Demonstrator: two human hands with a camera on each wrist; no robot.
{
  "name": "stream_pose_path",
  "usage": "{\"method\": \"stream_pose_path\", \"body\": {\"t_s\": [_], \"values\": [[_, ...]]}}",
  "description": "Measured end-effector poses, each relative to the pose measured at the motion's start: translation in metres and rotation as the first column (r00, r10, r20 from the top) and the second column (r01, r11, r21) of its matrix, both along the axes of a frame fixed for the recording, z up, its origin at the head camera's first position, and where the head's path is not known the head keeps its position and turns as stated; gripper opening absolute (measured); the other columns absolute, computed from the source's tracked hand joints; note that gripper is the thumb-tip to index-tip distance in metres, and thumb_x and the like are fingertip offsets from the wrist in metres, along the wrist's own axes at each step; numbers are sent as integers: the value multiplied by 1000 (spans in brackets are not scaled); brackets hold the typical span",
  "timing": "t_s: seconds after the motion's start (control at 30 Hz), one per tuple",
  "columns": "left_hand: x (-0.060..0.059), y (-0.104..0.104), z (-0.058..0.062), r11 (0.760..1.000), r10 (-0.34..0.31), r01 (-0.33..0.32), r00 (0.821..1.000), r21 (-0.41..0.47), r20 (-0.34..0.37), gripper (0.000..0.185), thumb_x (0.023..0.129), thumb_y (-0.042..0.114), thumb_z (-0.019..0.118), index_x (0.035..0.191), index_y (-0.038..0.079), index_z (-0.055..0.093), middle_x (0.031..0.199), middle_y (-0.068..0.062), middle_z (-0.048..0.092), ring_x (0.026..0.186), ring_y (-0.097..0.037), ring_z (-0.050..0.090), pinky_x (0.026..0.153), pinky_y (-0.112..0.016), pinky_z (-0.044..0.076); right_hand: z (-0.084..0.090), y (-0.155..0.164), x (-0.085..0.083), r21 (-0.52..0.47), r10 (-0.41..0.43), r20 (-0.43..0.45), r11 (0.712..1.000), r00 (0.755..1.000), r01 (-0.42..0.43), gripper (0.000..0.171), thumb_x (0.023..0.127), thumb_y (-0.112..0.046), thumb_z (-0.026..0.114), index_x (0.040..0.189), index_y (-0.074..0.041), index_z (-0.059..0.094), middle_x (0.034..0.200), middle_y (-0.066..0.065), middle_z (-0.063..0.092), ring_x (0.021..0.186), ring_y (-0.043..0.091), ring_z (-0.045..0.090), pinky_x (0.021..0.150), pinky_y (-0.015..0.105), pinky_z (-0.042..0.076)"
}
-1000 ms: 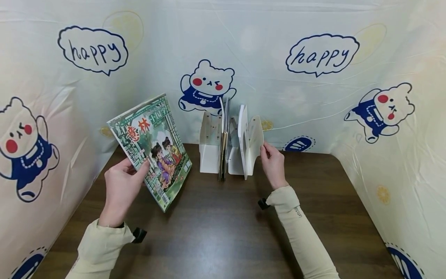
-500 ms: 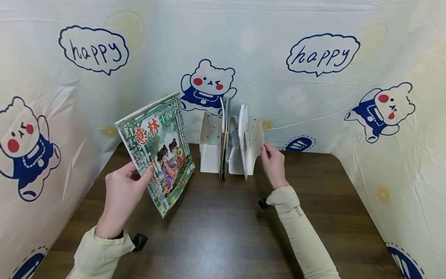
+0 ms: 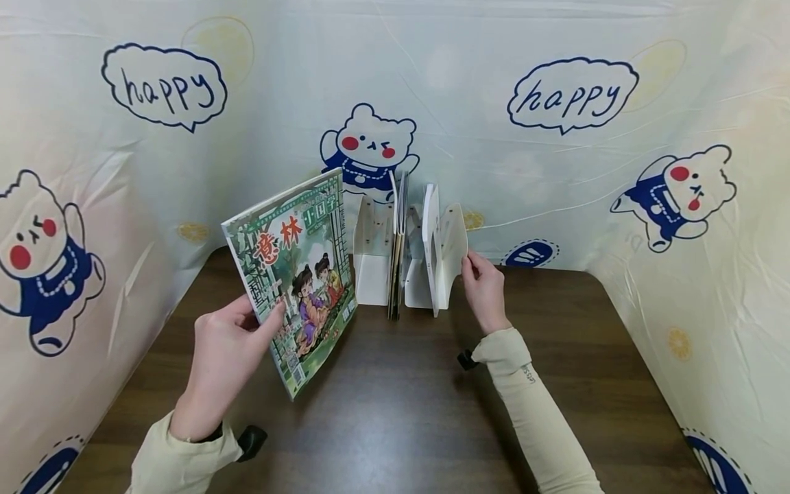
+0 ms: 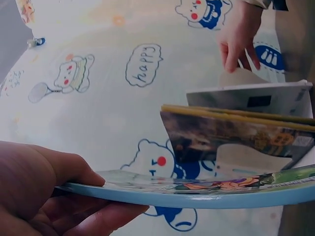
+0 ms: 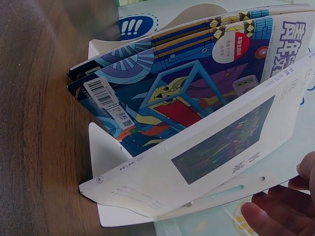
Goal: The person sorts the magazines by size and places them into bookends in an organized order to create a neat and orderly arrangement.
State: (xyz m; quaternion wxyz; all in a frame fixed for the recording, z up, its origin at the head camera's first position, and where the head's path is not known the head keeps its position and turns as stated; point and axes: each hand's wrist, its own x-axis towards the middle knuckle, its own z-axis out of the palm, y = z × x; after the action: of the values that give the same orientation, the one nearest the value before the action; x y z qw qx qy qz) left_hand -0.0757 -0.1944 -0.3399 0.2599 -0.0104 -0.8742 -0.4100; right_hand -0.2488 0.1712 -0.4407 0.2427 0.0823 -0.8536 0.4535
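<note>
My left hand (image 3: 225,363) grips a green magazine (image 3: 308,274) by its left edge, thumb on the cover and fingers behind. It is held up, tilted, over the left of the table, its right edge overlapping the rack in the head view. The white book rack (image 3: 372,281) stands at the back middle. My right hand (image 3: 484,291) pinches the rack's right end panel (image 3: 455,240) between thumb and fingers. Dark-covered magazines (image 5: 182,88) stand upright in the rack's middle, and a white book (image 5: 226,142) leans near the right panel.
A dark brown wooden table (image 3: 395,425) spreads in front of the rack. A pale curtain (image 3: 463,82) printed with bears and "happy" bubbles closes off the back and both sides. The rack's left section (image 3: 373,226) lies beside the standing magazines.
My left hand has carried the green magazine rightward and slightly nearer to me, toward the rack's left side. My right hand stays on the right panel, and the rack has not moved.
</note>
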Motion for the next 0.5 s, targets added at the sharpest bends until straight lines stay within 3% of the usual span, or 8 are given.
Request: {"method": "stream_pose_path", "body": {"t_s": [0.27, 0.5], "values": [[7, 10, 3, 999, -42, 41, 996, -10, -84, 13, 90, 7, 80, 101, -1, 80, 80, -14, 78, 62, 11, 58, 49, -10, 44, 2, 0, -1, -6, 0, -2, 1000, 1000, 0, 31, 106, -13, 60, 134, 0, 69, 104, 19, 75, 79, 28, 68, 65, 29, 53], [3, 18, 0, 998, -62, 61, 996, -7, -72, 17, 91, 7, 79, 105, -2, 80, 91, -18, 79, 68, 1, 67, 54, -8, 49, -2, 1, 0, 4, -1, 10, 1000, 1000, 1, 33, 107, -16, 59, 136, -2, 68, 105, 20, 74, 81, 29, 68, 67, 40, 56]]}}
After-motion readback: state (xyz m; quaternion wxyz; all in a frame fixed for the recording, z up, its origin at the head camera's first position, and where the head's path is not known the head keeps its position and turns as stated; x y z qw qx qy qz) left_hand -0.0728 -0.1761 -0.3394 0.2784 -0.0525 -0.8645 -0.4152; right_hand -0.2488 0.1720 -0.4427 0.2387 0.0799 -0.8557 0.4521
